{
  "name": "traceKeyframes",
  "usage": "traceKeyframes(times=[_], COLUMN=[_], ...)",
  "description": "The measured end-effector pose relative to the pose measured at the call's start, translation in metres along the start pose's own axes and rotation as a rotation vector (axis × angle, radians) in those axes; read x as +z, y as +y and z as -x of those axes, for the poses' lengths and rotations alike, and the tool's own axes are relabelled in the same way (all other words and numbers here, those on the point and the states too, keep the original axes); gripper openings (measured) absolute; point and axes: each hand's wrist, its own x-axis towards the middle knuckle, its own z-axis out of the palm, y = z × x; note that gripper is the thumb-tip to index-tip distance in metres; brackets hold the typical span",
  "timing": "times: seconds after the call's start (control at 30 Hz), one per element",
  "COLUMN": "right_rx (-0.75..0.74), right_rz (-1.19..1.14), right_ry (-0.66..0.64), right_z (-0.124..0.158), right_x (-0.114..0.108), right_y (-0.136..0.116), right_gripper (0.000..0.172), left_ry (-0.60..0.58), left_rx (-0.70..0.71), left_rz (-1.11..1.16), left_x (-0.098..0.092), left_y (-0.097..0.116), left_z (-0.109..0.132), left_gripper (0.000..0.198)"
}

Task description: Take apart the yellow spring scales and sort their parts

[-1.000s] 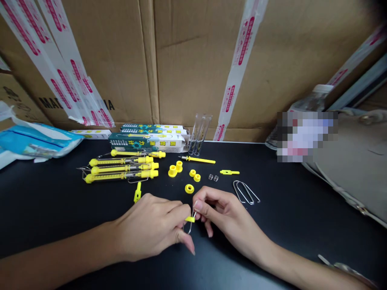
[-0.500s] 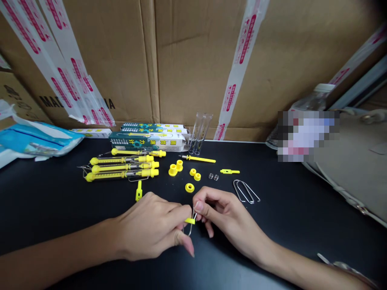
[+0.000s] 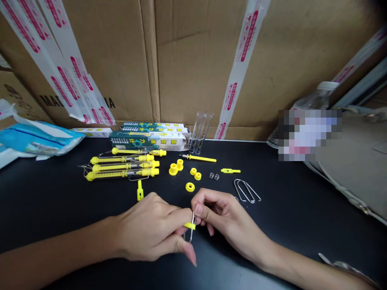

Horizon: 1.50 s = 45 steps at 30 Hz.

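Head camera: the left hand grips a yellow plastic piece, partly hidden by its curled fingers, its thumb pointing toward the near side. The right hand pinches a bent metal wire between thumb and forefinger; the wire crosses the yellow piece, though whether it threads through is unclear. Both are above the near middle of the black table. Just beyond lies a yellow ring, with small springs and bent wire loops to its right. Farther left, four yellow spring scales lie side by side. At the far side, printed boxes sit beside clear tubes, before a cardboard carton.
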Motion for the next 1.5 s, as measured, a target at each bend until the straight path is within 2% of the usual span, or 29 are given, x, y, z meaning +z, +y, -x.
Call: traceKeyframes(times=[0.23, 0.5, 0.63, 0.77, 0.97, 1.17, 1.4, 1.5], right_rx=[0.038, 0.023, -0.007, -0.012, 0.004, 0.035, 0.069, 0.07], right_rz=[0.021, 0.041, 0.048, -0.062, -0.202, -0.235, -0.205, -0.194], right_ry=[0.021, 0.004, -0.017, 0.009, -0.035, -0.079, -0.13, -0.143], right_z=[0.0012, 0.0033, 0.0035, -0.0007, -0.0037, -0.0038, -0.0023, -0.001], right_x=[0.0049, 0.0057, 0.0077, 0.0067, 0.0008, 0.0012, 0.0003, 0.0007], right_y=[-0.0041, -0.0027, -0.0024, -0.0018, -0.0056, -0.0054, -0.0042, -0.0059], right_gripper=[0.038, 0.04, 0.038, 0.039, 0.037, 0.038, 0.04, 0.04], left_ry=[0.039, -0.041, 0.027, 0.09, 0.033, -0.045, -0.11, -0.125], left_rx=[-0.02, -0.001, -0.008, -0.045, -0.035, 0.004, 0.012, 0.016], left_rz=[0.013, -0.021, -0.08, -0.099, 0.034, 0.144, 0.215, 0.214], left_x=[-0.0005, 0.0008, 0.0044, 0.0029, -0.0003, -0.0024, -0.0031, -0.0029], left_y=[0.0006, -0.0012, -0.0008, 0.0022, 0.0013, -0.0016, -0.002, -0.0011], left_z=[0.0, 0.0062, 0.0064, 0.0043, 0.0028, 0.0021, 0.0045, 0.0046], left_gripper=[0.052, 0.036, 0.037, 0.038, 0.046, 0.021, 0.036, 0.035])
